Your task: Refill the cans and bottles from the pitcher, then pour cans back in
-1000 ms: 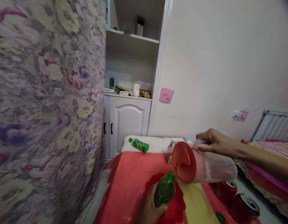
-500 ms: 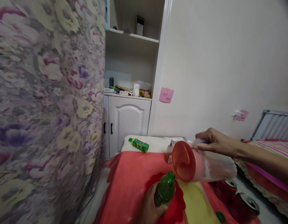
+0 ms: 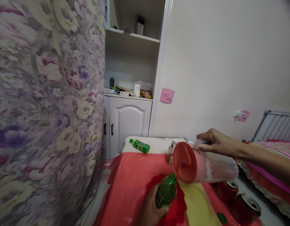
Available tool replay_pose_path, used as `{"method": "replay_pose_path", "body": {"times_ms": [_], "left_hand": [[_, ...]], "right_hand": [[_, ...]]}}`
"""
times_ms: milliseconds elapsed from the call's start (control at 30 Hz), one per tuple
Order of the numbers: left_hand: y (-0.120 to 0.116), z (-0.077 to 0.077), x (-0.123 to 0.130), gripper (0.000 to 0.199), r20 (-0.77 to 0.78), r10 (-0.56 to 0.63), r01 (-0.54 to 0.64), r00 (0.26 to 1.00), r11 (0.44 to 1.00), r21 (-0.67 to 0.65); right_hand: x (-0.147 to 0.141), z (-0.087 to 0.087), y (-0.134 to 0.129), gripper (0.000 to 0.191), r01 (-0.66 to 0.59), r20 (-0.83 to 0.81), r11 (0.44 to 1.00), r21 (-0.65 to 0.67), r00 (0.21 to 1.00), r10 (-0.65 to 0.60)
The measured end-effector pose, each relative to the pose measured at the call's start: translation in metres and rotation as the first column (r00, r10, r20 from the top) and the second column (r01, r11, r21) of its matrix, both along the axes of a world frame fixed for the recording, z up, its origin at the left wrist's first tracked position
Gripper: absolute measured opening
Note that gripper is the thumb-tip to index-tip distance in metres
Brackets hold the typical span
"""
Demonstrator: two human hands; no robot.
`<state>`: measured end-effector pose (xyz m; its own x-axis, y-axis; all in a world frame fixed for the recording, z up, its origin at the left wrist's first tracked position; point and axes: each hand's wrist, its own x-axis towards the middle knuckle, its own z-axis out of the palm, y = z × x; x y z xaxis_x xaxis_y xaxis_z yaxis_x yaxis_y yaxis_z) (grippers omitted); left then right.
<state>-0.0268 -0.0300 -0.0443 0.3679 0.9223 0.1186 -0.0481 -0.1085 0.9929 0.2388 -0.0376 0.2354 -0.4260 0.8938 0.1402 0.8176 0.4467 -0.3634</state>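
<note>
Pretty much nothing's moved since a second ago: left hand [image 3: 150, 204] still wrapped round the near green bottle [image 3: 167, 191] over the worktop [image 3: 132, 182], right hand [image 3: 214, 142] still clamped on the tipped jug's [image 3: 202, 169] handle, just right.

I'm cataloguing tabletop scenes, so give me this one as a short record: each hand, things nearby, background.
Left hand: holds green bottle
Right hand: holds orange-rimmed pitcher, tipped sideways
Nearby: second bottle lying on its side, two red cans, green cap
Background: floral curtain, white cabinet, pink notes on the wall
</note>
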Motion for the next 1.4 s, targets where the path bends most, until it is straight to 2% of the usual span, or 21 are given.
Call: {"method": "replay_pose_path", "body": {"times_ms": [400,1100,1400], "left_hand": [[0.003,-0.010,0.001,0.081,-0.008,-0.024,0.024,1.000,1.000,-0.002],[-0.002,0.001,0.001,0.080,-0.012,-0.003,0.003,1.000,1.000,-0.015],[0.001,-0.003,0.000,0.080,-0.036,-0.001,0.001,0.999,1.000,0.012]], "right_hand": [[-0.001,0.004,-0.003,0.047,0.002,0.014,1.000,0.016,1.000,-0.003],[-0.002,0.006,-0.003,0.048,-0.003,0.027,1.000,0.014,1.000,0.003],[-0.004,0.006,-0.003,0.044,0.001,0.004,1.000,0.008,1.000,-0.001]]}}
